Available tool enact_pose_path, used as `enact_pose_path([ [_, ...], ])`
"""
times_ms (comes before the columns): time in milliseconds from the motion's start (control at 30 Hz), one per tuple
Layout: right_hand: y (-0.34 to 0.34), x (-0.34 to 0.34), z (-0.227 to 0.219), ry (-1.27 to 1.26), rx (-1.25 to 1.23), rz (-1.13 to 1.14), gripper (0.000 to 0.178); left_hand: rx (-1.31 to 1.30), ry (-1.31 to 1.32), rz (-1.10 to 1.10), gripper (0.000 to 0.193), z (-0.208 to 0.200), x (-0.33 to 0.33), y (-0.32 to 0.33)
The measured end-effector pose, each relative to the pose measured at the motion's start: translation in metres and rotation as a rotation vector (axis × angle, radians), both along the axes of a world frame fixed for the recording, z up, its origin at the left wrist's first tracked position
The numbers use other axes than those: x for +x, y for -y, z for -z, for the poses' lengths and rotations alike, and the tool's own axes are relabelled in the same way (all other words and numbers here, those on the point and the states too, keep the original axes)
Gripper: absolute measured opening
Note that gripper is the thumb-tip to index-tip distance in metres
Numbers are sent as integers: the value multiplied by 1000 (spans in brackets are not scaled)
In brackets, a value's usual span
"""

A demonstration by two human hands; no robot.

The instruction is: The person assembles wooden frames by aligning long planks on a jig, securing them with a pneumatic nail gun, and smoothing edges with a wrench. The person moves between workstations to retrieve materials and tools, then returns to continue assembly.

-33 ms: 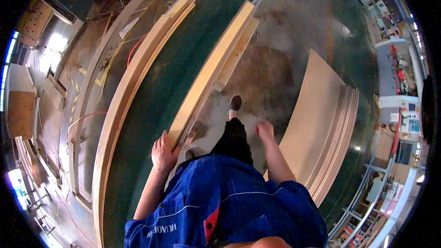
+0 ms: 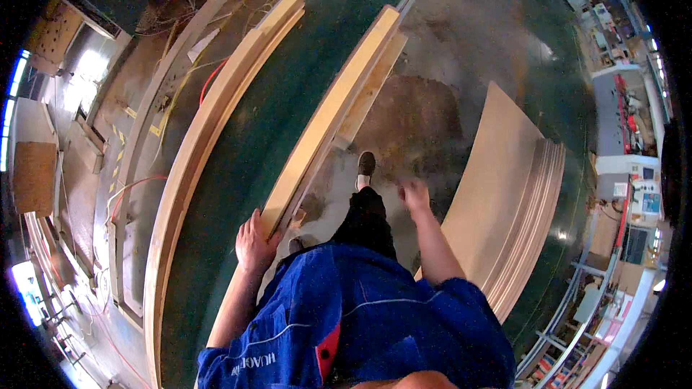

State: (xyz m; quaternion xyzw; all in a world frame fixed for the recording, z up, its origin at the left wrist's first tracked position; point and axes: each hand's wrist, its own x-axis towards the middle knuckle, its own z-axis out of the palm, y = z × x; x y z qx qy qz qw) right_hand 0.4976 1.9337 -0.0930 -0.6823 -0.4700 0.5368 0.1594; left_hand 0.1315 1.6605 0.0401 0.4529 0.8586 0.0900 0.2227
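Note:
My left hand is on the near end of a long pale wooden beam. Its fingers lie along the beam's left side and the thumb is at the right side, so it grips the wood. My right hand hangs in the air over the floor, touching nothing that I can see. Motion smears its fingers, and whether they are curled or apart is unclear. Nearest to that hand, on the right, is a stack of thin wooden sheets with the top sheet bent.
Left of the beam, a dark green strip runs to a second long timber. A short board juts from the beam's right side. Cables and a red hose lie farther left. Shelves and benches line the far right.
My right hand is more blurred than before. The whole view has shifted slightly, and the foot ahead sits a little differently in it. My left hand stays on the beam.

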Motion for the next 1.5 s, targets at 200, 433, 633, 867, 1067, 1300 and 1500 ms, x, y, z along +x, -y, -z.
enact_pose_path([
  [200, -290, -123, -55, -292, 197, -66, 35, -89, -72, -302, 66, 16, 22, -46],
  [433, -464, -200, -86, -405, -85, -124, 37, -192, -72, -490, 69, 13, 36, -66],
  [633, -487, -199, -77, -360, -71, -328, 38, -233, -62, -595, 67, 6, 42, -83],
  [867, -493, -197, -76, -492, -157, -305, 38, -231, -60, -666, 68, 9, 45, -84],
  [1067, -489, -196, -49, -559, -13, -299, 34, -211, -47, -691, 67, 3, 48, -89],
  [1300, -489, -197, -68, -422, 70, -298, 41, -137, -83, -674, 65, 7, 55, -86],
  [1500, -518, -203, -124, 343, 666, -800, 60, -172, -112, -672, 59, -8, 48, -112],
])
